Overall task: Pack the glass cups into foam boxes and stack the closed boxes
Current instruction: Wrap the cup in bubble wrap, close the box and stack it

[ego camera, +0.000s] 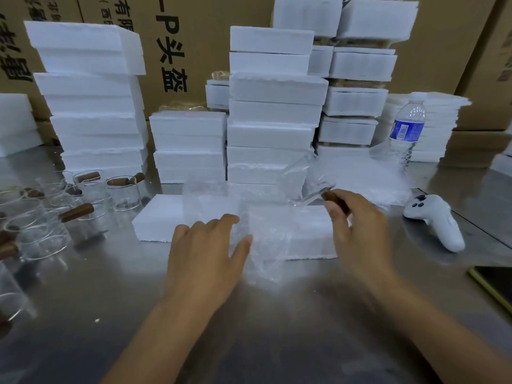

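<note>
Pinching glass cup (300,180): right hand (357,225) | left hand (205,245) apparently touching bubble wrap (267,239)

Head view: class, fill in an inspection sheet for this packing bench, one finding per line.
Surface: steel table, shiny, white crumb front left.
Job's things: foam box flat before the hands, clear wrap lying over it; loose cups with wooden handles grouped left; foam box stacks behind.
Clutter: water bottle, white controller, dark flat device at the right edge.
Hands: left hand open, resting on the wrap; right hand pinches the held cup by its wooden handle.
Cables: nothing seen.
Surroundings: printed cardboard cartons behind the stacks.
</note>
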A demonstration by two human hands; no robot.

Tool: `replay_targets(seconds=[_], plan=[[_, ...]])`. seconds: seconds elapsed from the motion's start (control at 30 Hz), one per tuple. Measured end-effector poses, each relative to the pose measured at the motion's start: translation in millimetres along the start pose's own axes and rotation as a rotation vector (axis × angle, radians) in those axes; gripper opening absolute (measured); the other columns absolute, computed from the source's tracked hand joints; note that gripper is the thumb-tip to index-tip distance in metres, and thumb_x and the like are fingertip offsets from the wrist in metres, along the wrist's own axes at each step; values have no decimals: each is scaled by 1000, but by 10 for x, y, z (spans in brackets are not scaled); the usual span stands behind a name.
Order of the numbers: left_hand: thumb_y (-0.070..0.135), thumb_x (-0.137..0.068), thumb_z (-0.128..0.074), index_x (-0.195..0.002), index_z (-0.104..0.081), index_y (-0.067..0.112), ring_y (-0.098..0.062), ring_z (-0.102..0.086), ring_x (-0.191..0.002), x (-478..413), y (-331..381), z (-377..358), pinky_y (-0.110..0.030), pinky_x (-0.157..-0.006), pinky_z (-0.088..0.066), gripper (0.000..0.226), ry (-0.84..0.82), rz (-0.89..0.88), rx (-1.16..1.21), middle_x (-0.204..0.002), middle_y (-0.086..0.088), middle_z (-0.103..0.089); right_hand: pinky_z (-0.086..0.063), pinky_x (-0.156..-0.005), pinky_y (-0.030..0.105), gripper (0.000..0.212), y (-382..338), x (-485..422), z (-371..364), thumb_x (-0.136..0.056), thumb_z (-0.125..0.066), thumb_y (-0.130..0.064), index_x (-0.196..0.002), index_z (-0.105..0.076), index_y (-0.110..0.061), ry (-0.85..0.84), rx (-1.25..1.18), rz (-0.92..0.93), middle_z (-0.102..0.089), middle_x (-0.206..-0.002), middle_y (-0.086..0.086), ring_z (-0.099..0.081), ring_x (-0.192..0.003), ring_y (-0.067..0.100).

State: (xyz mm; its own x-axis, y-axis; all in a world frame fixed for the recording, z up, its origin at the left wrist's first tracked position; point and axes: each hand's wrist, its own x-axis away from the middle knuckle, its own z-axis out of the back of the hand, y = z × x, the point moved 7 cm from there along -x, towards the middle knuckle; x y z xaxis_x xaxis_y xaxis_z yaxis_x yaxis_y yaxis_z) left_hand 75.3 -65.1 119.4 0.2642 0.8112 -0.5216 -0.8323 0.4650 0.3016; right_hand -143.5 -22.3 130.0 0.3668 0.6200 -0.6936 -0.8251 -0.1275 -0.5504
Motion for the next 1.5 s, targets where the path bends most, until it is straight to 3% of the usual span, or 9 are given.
replay_targets(seconds=[0.13, 0.23, 0.37, 0.57, 0.77, 1.0, 1.2, 1.4, 1.5], plan=[[27, -85, -68, -101, -71, 15, -26, -62, -77, 5, 134, 57, -38, -74, -45, 21, 167, -154, -7, -80, -4, -69, -37, -65, 4, 20, 168, -15, -14, -93, -54, -21, -107, -67, -16, 50, -114, -141, -65, -89, -9, -51, -75, -7], [26, -79, -75, -101, -70, 12, -27, -62, -76, 39, 325, -61, -38, -69, -49, 26, 170, -320, -2, -84, -5, -67, -37, -64, 6, 19, 177, -13, -35, -92, -54, -22, -106, -67, -17, 50, -128, -149, -65, -89, -7, -51, -77, -11], [34, -80, -74, -114, -67, 16, -25, -59, -84, -20, 330, -242, -34, -77, -43, 39, 20, -288, 13, -94, -4, -63, -34, -62, 2, 19, 137, -5, -37, -92, -55, -20, -106, -67, -17, 48, -135, -108, -59, -82, -17, -50, -77, -14], [14, -70, -83, -81, -74, 13, -26, -59, -61, -70, 292, -226, -36, -61, -46, 14, 105, -308, 49, -71, -4, -62, -35, -64, 3, 20, 73, 0, -66, -93, -54, -20, -107, -67, -19, 7, -160, -54, -58, -85, -24, -51, -81, -10], [17, -84, -71, -83, -71, 17, -17, -54, -67, -99, 206, -238, -29, -70, -36, 1, 92, -240, 153, -72, 5, -58, -34, -66, 2, 20, -5, 27, -83, -93, -55, -19, -108, -67, -21, -42, -191, -6, -57, -87, -26, -51, -81, -11], [21, -85, -65, -73, -59, 35, 1, -55, -74, -125, -104, -108, -1, -64, -36, 20, 229, 112, 637, -70, 17, -62, -39, -63, 5, 30, -56, 50, -106, -93, -53, -20, -88, -55, -50, -138, -347, -68, -63, -78, -25, -59, -79, 2], [17, -88, -64, -76, -60, 33, 3, -57, -75, -111, -127, -54, 3, -68, -33, 21, 243, 180, 781, -75, 14, -66, -35, -65, 10, 19, -50, 72, -142, -93, -53, -21, -106, -67, -26, -184, -50, 17, -57, -86, -21, -51, -78, 2], [19, -88, -64, -77, -57, 38, 4, -56, -80, -36, 77, 55, -1, -76, -34, 23, 263, 6, 754, -83, 20, -63, -34, -62, 20, 19, -181, 116, -101, -93, -54, -26, -105, -68, -24, -165, 160, 75, -43, -98, -17, -48, -80, 6], [23, -88, -63, -82, -62, 31, 1, -53, -79, 56, 315, 78, -16, -80, -36, 10, 306, -232, 580, -80, 19, -60, -33, -61, 21, 15, -248, 137, -86, -90, -59, -27, -100, -71, -24, -153, 130, 70, -40, -94, -15, -43, -80, 4]])
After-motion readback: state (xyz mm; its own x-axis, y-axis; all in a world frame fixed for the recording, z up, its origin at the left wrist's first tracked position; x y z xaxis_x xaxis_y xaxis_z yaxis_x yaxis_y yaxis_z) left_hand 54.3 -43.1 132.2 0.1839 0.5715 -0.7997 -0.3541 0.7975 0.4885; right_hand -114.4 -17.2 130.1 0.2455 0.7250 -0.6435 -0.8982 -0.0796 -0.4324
